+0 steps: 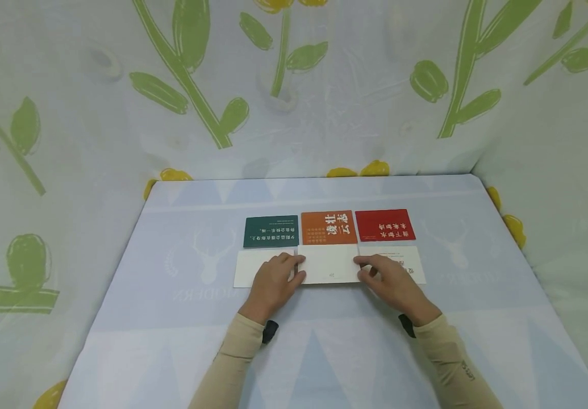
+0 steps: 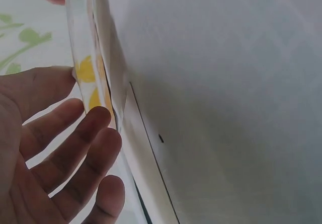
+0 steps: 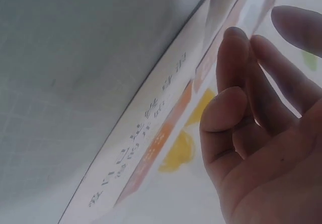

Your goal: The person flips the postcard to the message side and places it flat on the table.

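Observation:
In the head view, a nearly blank white card (image 1: 329, 264) lies front centre between both hands. The left hand (image 1: 273, 284) grips its left edge with thumb and forefinger; the right hand (image 1: 393, 284) holds its right edge likewise. Partly behind the left hand is another white card (image 1: 247, 269); a white card with red and dark print (image 1: 413, 262) lies behind the right. Green (image 1: 271, 232), orange (image 1: 329, 228) and red (image 1: 384, 225) cards form the back row. The left wrist view shows the left hand (image 2: 65, 148) against a glossy edge; the right wrist view shows the right hand's (image 3: 261, 123) bent fingers.
A pale blue and white patterned cloth (image 1: 196, 312) covers the table under the cards. Behind and beside the table hangs a white curtain (image 1: 350, 113) with green leaves and yellow flowers. Dark straps (image 1: 270, 332) show at the wrists.

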Demonstrator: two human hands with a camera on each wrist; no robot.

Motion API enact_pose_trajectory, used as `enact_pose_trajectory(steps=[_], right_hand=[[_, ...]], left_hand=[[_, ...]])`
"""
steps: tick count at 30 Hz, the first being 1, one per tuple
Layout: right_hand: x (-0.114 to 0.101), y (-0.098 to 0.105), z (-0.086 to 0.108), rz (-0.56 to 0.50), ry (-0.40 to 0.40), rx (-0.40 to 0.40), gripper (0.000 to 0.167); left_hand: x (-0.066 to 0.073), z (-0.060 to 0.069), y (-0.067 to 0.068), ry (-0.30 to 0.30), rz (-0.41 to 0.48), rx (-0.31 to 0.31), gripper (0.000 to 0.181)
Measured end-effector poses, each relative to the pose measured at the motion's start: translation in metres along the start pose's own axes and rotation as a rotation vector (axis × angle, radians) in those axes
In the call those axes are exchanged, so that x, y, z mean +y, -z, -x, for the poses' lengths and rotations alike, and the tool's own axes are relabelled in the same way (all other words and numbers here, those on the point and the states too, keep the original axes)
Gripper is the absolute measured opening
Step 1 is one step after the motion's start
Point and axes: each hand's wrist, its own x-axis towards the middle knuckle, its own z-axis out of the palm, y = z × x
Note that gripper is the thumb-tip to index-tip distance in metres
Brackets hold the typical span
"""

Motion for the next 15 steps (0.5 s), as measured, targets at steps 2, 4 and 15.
enact_pose_trajectory(steps=[2, 4, 15], right_hand=[[-0.0005, -0.0005, 0.0, 0.011, 0.005, -0.003, 0.038], [-0.0009, -0.0006, 0.0001, 0.025, 0.011, -0.004, 0.038], [0.0024, -0.0031, -0.001, 0.067, 0.006, -0.011, 0.039]], left_hand=[[0.0014, 0.0001, 0.0008, -0.01, -0.022, -0.007, 0.031], [0.0013, -0.0001, -0.0006, -0.017, -0.042, -0.01, 0.033], [0.0007, -0.0003, -0.0063, -0.058, -0.088, -0.003, 0.034]])
